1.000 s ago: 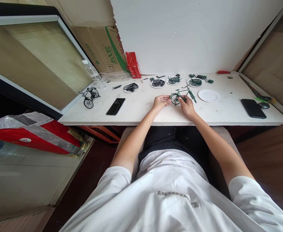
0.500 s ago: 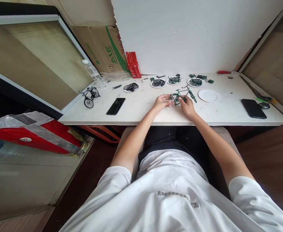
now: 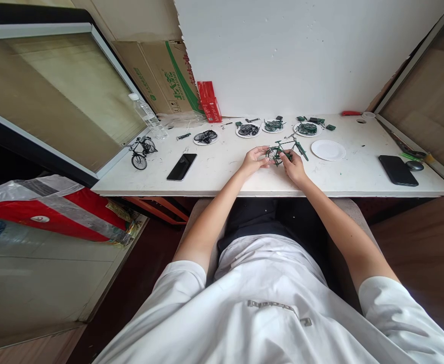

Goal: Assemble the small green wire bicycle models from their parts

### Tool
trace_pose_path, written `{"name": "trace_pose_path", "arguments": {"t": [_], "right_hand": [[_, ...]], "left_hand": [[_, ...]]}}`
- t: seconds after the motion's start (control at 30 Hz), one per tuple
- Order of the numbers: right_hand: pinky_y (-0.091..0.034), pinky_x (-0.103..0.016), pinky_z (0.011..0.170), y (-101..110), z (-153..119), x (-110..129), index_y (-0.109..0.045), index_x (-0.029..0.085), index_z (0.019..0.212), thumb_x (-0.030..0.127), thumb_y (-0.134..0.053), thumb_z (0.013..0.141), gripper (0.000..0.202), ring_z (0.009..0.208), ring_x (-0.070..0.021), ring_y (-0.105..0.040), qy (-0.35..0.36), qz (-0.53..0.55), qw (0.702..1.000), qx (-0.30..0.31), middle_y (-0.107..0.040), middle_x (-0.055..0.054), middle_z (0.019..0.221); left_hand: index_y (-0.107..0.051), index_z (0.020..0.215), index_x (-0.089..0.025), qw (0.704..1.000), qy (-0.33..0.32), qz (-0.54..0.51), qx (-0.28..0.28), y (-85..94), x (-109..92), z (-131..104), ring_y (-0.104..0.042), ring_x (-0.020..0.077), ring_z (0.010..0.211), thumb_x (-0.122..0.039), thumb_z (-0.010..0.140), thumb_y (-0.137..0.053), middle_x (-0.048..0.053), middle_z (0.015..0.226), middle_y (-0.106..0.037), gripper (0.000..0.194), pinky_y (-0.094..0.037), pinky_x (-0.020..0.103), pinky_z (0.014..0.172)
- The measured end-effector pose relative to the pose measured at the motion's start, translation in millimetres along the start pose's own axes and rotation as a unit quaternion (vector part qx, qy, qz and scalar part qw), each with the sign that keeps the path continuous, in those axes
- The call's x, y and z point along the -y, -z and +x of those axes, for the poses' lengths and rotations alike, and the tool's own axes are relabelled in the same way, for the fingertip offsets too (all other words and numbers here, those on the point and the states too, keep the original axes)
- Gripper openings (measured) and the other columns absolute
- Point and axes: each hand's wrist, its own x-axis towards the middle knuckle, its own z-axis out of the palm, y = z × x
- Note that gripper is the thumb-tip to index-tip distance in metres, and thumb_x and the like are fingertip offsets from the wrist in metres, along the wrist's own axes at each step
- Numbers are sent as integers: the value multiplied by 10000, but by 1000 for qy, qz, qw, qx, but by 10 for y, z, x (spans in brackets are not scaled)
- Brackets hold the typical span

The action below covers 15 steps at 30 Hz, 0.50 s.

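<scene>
Between my two hands, a green model bicycle (image 3: 278, 149) is held just over the front part of the white table. My left hand (image 3: 255, 161) has its fingers closed at the edge of the spoked wheel on the left end. My right hand (image 3: 295, 167) grips the lower middle of the frame, thumb on the near side; its other fingers are partly hidden behind the model. The handlebar and the other end of the model stick out above and to the right of my right hand. A white paper plate (image 3: 328, 150) lies right of the model.
Behind my hands stand plates of green parts (image 3: 307, 129) and black parts (image 3: 248, 130). At the left are a black model bicycle (image 3: 143, 151), a phone (image 3: 182, 167) and a water bottle (image 3: 148, 116). Another phone (image 3: 398, 170) lies near the right edge, with pliers (image 3: 411, 151) behind it.
</scene>
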Motion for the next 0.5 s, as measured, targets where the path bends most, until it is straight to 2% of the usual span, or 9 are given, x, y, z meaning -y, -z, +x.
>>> {"name": "trace_pose_path", "arguments": {"t": [0.2,0.5], "right_hand": [[-514,-336,700,8,-19,54,-629,245,983,765,-692,952,524,770,-214,-580,-8,-5,1000,7,-593,-7,722],[-488,-327,658,0,-38,110,-617,255,967,771,-697,938,523,732,-206,-544,-10,-11,1000,9,-566,4,708]], "left_hand": [[-603,1486,-220,1000,-20,17,4,0,70,44,-849,275,1012,-389,785,-977,220,1619,-616,812,-696,352,816],[-567,1523,-263,998,-49,50,-7,-48,51,10,-843,252,934,-397,844,-900,201,1662,-585,768,-619,268,632]]}}
